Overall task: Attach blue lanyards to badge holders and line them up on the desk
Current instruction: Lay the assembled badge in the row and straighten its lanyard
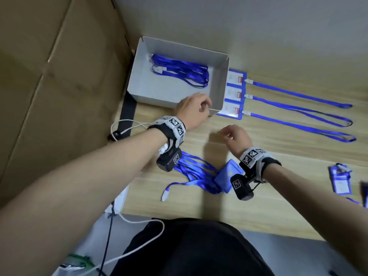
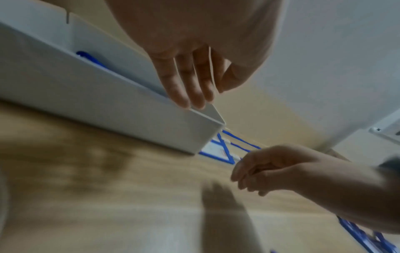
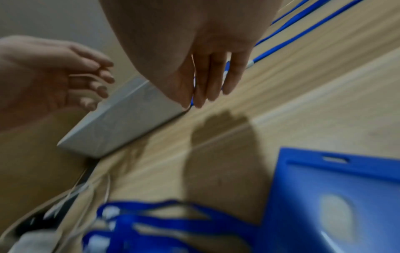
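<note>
The wooden desk (image 1: 278, 176) holds a grey box (image 1: 217, 96) at the far left, by the wall. Inside the box lies a bundle of blue lanyards (image 1: 179, 70). Its long way runs left to right across the box floor, and it sits far and a little left of the left hand.

To the right of the box, three finished badge holders (image 1: 235, 94) lie in a row. Their lanyards stretch out to the right, side by side.

Near the person lies a loose pile of lanyards (image 1: 195, 172). A plain blue badge holder (image 1: 227, 176) rests on its right end, under the right wrist.

The left hand (image 1: 192, 109) is over the near right corner of the box. Its fingers (image 2: 184, 82) are straight and relaxed, with tips right at the box rim, and it holds nothing.

The right hand (image 1: 237, 136) hangs over bare desk, between the box and the plain holder. Its fingers (image 3: 213, 80) point down, loose and close together, and it holds nothing.

The left hand is the nearer one to the bundle in the box, so I think it will reach in. The loose pile and plain holder lie nearer the person than both hands.
</note>
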Motion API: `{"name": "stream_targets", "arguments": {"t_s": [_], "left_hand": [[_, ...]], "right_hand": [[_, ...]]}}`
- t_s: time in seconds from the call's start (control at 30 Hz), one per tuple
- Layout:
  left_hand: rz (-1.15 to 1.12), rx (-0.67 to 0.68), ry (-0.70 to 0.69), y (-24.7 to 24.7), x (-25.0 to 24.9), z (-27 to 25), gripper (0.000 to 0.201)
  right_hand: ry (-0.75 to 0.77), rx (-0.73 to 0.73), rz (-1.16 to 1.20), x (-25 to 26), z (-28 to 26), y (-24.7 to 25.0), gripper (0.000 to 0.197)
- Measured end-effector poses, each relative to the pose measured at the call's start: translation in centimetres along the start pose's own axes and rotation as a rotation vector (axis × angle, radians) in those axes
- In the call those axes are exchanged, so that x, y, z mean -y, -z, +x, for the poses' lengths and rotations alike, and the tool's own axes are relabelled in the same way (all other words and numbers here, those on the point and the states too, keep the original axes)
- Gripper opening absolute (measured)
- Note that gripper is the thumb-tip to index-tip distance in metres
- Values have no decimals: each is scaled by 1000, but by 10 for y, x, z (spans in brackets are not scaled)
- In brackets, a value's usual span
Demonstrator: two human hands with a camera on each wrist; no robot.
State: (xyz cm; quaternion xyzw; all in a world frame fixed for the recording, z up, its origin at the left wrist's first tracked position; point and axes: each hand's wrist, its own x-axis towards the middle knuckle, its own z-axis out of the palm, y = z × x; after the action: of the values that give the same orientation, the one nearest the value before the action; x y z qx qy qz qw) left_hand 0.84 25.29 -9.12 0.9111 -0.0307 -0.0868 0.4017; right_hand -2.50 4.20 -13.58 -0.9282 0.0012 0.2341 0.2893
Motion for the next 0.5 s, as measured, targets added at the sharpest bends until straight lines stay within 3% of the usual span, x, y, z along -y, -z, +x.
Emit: {"name": "stream_targets", "arguments": {"t_s": [0.13,0.2,0.33,0.4,0.5], "left_hand": [[252,254,102,-20,26,-51,21],[376,322,126,-28,45,-72,27],[419,389,132,-37,67,-92,39],[447,416,90,-39,66,-95,44],[452,409,40,-41,55,-96,31]], "right_hand": [[132,276,-212,11,-30,-40,35],[166,291,-327,13,-39,-59,31],[229,240,-391,15,-45,-76,17],[223,201,-286,18,-48,-74,14],[97,232,151,28,-57,-59,12]]}}
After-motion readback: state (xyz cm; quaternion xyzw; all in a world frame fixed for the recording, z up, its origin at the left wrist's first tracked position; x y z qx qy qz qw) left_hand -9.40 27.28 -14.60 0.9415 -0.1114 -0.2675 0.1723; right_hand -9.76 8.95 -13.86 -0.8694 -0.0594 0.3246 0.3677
